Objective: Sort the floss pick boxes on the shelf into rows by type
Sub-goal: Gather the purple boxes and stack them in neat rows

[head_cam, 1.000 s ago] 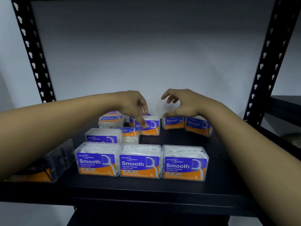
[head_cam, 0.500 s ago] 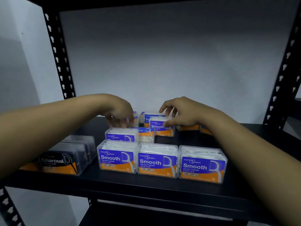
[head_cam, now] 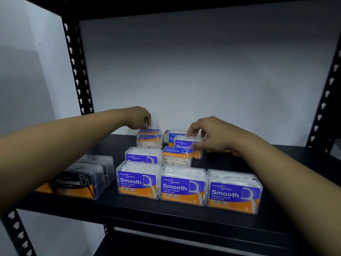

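Along the near edge of the matte black metal shelf (head_cam: 184,217), three clear, rounded-corner plastic Smooth boxes (head_cam: 182,187) stand side by side in a row, each with a glossy purple-and-orange label and white picks showing through the lid. To their left, dark translucent Charcoal boxes (head_cam: 81,180) line up one behind another. Just behind the front row stands a fourth Smooth box (head_cam: 142,156), and to its right a Round box (head_cam: 176,157) lies label-up, its pale picks visible through the side.

Farther back, the right hand (head_cam: 208,135) has thumb and fingers pinched on a Smooth-labelled box (head_cam: 186,145), thumb at its front edge, fingers on the lid. Another box stands just behind it, only partly readable. At the far left, the left hand (head_cam: 140,117) curls down with its fingertips on the top of a stack of Round boxes (head_cam: 148,139); whether it grips the stack or merely touches it, I cannot tell.

Black perforated uprights (head_cam: 77,71) with keyhole slots frame the bay, and a plain, smooth pale wall (head_cam: 203,71) closes it behind.
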